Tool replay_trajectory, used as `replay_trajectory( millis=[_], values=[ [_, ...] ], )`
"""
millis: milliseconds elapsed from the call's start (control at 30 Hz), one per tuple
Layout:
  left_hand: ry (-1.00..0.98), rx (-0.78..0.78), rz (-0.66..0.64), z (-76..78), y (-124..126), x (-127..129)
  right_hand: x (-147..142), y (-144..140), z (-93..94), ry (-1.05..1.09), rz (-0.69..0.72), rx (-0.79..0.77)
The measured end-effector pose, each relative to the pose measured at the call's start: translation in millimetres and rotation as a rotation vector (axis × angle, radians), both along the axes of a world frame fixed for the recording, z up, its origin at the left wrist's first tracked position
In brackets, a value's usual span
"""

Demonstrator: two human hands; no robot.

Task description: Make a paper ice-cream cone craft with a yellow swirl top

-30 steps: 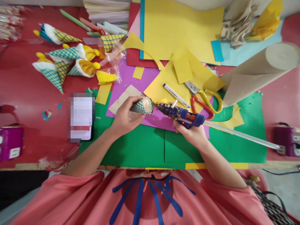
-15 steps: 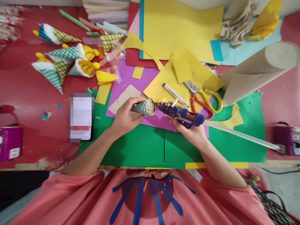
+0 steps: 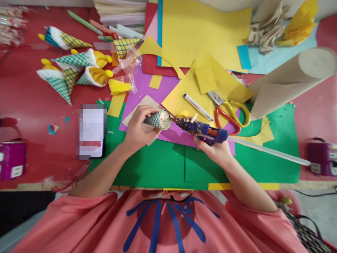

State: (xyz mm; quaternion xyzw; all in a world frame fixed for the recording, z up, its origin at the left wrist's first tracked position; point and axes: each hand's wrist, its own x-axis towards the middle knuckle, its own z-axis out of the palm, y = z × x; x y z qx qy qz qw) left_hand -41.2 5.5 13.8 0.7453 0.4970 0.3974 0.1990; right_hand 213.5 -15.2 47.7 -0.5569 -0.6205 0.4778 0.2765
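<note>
My left hand (image 3: pixel 139 128) is closed around a paper cone (image 3: pixel 153 120) with a blue-green lattice pattern. Its open mouth faces right, and pale stuffing shows inside. In my right hand (image 3: pixel 214 150) is a blue hot glue gun (image 3: pixel 195 127), its metal tip at the rim of the cone's mouth; I cannot tell whether they touch. A long clear glue stick (image 3: pixel 268 150) runs out of the gun's back. Under the cone lies a beige piece of paper (image 3: pixel 131 117) on a purple sheet (image 3: pixel 139 82).
Red-and-yellow-handled scissors (image 3: pixel 228 114) and a white marker (image 3: pixel 198 107) lie beyond the glue gun. A big brown paper roll (image 3: pixel 292 80) is at right. Several decorated cones (image 3: pixel 55 84) lie at left, above a phone (image 3: pixel 92 131). Yellow sheets (image 3: pixel 205 31) cover the back.
My left hand has shifted slightly left and turned the cone, so more of its mouth faces me. The glue gun has moved a little left, following the rim.
</note>
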Motion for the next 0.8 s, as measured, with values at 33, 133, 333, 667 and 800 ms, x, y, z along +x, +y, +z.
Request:
replay_trajectory(
  millis=[33,133,333,667,800],
  values=[
    [0.018,-0.002,0.015,-0.7,0.1,-0.5,0.0,-0.2,0.0,0.000,-0.001,-0.002],
    [0.068,0.006,0.052,-2.0,0.3,-1.9,0.5,-0.6,-0.2,-0.003,-0.003,-0.021],
    [0.060,0.045,0.081,-7.8,-0.9,-3.8,1.9,-1.9,-1.6,0.025,0.030,-0.039],
    [0.057,-0.040,0.090,-10.6,-3.6,-5.8,1.3,-1.3,0.3,-0.019,0.045,-0.037],
    [0.060,-0.014,0.072,-6.7,-1.7,-4.0,1.1,-0.9,-0.4,-0.020,0.060,-0.035]
  ],
)
